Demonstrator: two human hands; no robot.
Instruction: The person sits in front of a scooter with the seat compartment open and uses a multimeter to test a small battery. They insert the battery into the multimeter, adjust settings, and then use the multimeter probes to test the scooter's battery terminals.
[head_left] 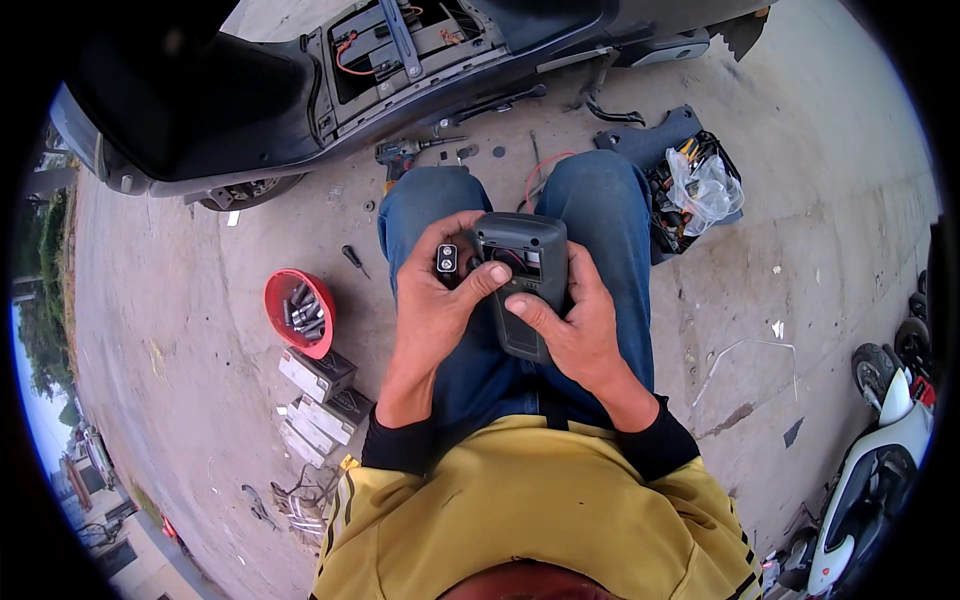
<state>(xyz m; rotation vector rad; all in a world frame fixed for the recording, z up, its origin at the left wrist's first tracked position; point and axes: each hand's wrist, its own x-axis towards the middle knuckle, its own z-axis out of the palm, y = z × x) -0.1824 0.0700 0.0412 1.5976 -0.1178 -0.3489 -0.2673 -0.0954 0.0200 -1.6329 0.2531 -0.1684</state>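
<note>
Over my lap, both hands hold a dark grey multimeter, its back turned up. Its battery bay is uncovered, and thin wires show inside. My left hand is closed, with a small block battery between its fingers, the two round terminals facing up. The thumb of that hand presses at the left rim of the bay. My right hand wraps the meter's right side, its thumb lying on the back below the bay. Some of the left fingers are hidden behind the battery and meter.
Ahead stands a dark scooter with its floor compartment uncovered. A cordless drill and screwdriver lie on the concrete. Left are a red bowl of metal sockets and several boxes; right, a toolbox and white scooter.
</note>
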